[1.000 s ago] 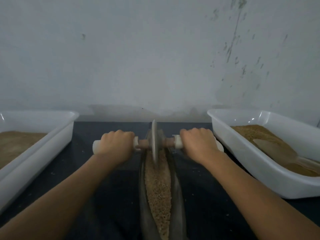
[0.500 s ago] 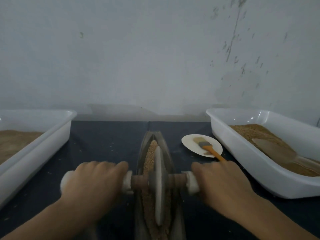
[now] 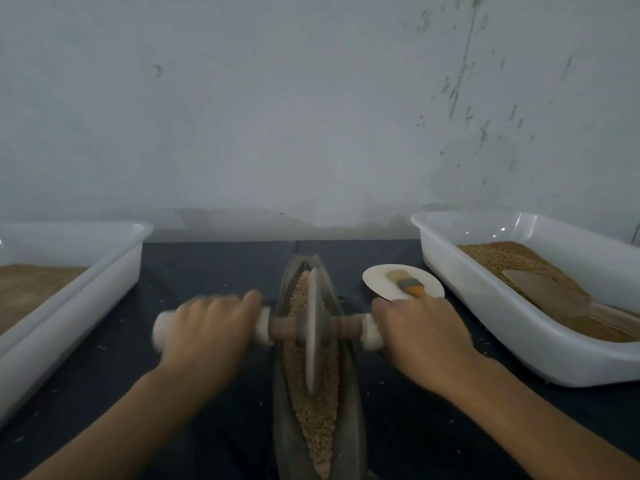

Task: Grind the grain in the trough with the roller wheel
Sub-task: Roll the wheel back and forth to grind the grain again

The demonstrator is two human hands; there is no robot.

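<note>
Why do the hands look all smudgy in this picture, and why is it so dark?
In the head view the left hand and right hand are smeared by motion blur, and the grey metal roller wheel between them is soft too; the white plastic tub on the right and the orange-handled brush stay sharper. The light is dim and flat, with small glints on that tub's far rim.
</note>
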